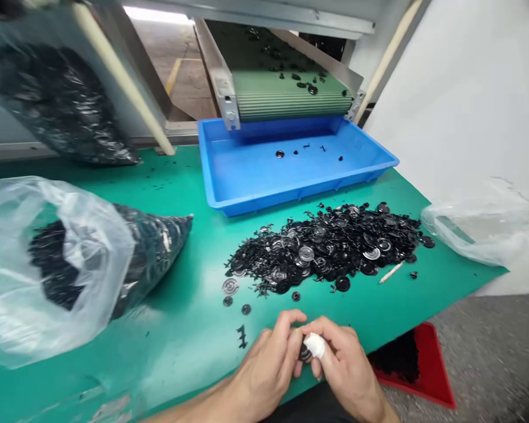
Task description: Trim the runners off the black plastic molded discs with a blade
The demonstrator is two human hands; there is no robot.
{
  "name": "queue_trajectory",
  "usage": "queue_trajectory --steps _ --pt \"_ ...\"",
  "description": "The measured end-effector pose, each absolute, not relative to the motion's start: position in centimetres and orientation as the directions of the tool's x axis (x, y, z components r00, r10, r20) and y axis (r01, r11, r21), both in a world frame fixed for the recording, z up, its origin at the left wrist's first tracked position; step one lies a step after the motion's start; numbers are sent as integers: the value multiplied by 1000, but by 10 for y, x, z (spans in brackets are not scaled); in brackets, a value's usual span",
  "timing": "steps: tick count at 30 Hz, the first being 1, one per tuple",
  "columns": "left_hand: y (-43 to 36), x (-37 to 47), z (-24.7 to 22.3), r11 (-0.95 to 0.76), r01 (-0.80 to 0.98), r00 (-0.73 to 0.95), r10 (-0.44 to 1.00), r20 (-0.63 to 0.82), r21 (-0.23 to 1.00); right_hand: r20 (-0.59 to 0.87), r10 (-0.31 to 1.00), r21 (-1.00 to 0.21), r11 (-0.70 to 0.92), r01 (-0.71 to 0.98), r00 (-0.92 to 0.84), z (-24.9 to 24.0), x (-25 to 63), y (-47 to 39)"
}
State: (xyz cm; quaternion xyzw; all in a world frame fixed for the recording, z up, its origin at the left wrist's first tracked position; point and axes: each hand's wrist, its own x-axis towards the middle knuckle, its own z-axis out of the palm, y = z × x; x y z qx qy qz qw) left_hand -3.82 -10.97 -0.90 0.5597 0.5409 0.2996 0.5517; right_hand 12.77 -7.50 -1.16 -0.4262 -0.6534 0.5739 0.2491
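Observation:
Close together at the table's front edge, both my hands grip a small round black plastic part (305,352). My left hand (271,358) is closed on its left side, thumb and fingertips pinching it. My right hand (341,358), with a white covering on the thumb, is closed on it from the right. Fingers hide most of the part. Just beyond my hands lies a heap of black plastic discs and small branched pieces (321,247). A single branched black piece (241,336) rests left of my left hand, with a few loose discs (230,286) farther up.
A blue tray (291,197) with a few black parts stands beneath the green conveyor belt (291,94). At left are an open plastic bag of black parts (97,252) and another filled bag (66,100). A white stick (391,272) lies by the heap; a red bin (436,364) sits below right.

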Motion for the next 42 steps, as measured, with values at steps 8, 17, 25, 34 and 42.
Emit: queue_trajectory --steps 8,17,25,34,42 --pt "-122 -63 4 188 -155 -127 970 -208 970 205 865 -745 441 500 -458 6 100 -58" --pt "-121 -151 16 -16 -656 -362 884 -296 755 -58 666 -194 723 663 -744 31 -6 -36" --pt "-121 -142 12 264 -319 -277 893 -356 910 -28 676 -101 731 675 -736 37 -5 -46" --pt "-113 -126 14 267 86 -192 950 -247 960 251 663 -522 706 478 -705 12 14 -64" --pt "-102 -88 20 111 342 -51 994 -99 933 257 859 -859 414 303 -443 5 45 -59"
